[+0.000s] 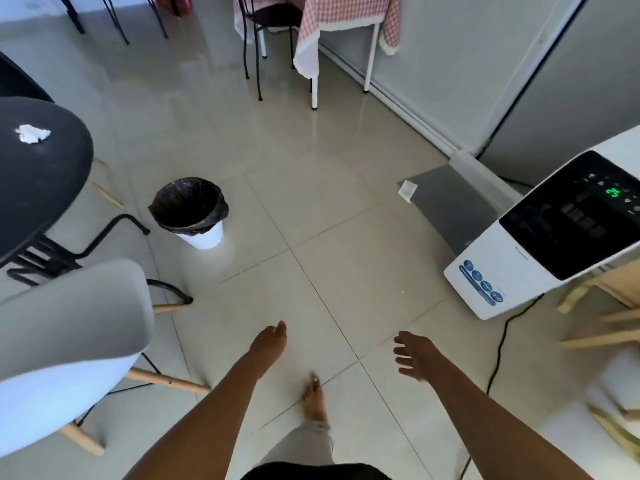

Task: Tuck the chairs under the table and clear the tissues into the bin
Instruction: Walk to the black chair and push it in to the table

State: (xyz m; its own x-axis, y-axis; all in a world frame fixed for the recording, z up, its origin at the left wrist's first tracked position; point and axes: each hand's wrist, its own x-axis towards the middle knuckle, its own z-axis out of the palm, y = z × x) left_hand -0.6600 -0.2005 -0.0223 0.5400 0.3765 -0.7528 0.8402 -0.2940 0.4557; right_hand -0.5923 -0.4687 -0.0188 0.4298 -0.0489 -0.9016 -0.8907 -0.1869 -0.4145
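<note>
A crumpled white tissue (33,134) lies on the round black table (52,181) at the left edge. A white bin (191,212) lined with a black bag stands on the tiled floor just right of the table. A white chair (65,341) with wooden legs stands at the near left, its back beside the table. My left hand (270,342) and my right hand (414,355) hang low over the floor, both holding nothing, fingers loosely apart. A second pale chair (613,375) shows blurred at the right edge.
A white air cooler (540,244) with a black panel stands at the right, its black cord (498,355) trailing over the floor. A table with a red checked cloth (343,15) and a black chair (273,19) stand at the back. My bare foot (314,400) is on the tiles.
</note>
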